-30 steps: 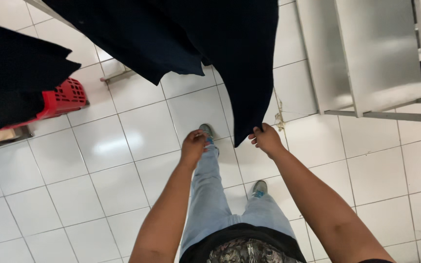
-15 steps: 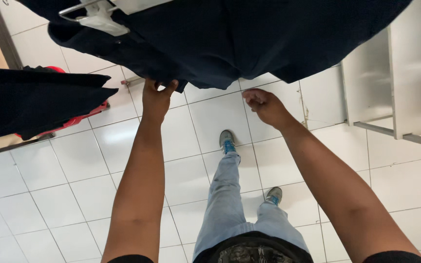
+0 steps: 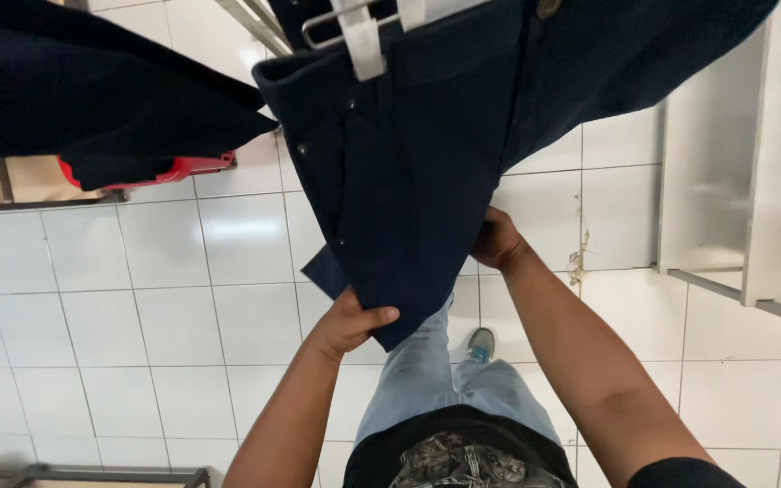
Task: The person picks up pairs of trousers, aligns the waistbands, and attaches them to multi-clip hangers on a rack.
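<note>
**A:** Trousers [image 3: 427, 172], dark navy, hanging from a white clip hanger [image 3: 363, 36] at the top middle of the frame, that's what I've got from my remote seat. Left hand [image 3: 347, 323] is closed on the bottom hem, thumb lying over the cloth, lower middle of the frame. Right hand [image 3: 496, 240] is pinching the right-hand edge of the same leg a bit higher up. So both grips are clamped on the fabric, no loose fingers that I can see.

**B:** So which step is this, would you say?

**A:** My guess is mid-handling: the leg is being pulled flat between the two hands while the waist hangs from the hanger. Any next move calls for keeping even tension on both edges so the clips don't let go. That's a judgement call, mind.

**B:** What's around?

**A:** No surface under the hands, just the white tiled floor [image 3: 183, 298]. Another dark garment [image 3: 74, 90] hangs upper left, with a red basket [image 3: 169, 168] peeking out under it. White metal shelving [image 3: 734, 181] along the right edge. The person's light blue jeans [image 3: 427, 380] and one shoe [image 3: 480, 342] show bottom middle.
</note>
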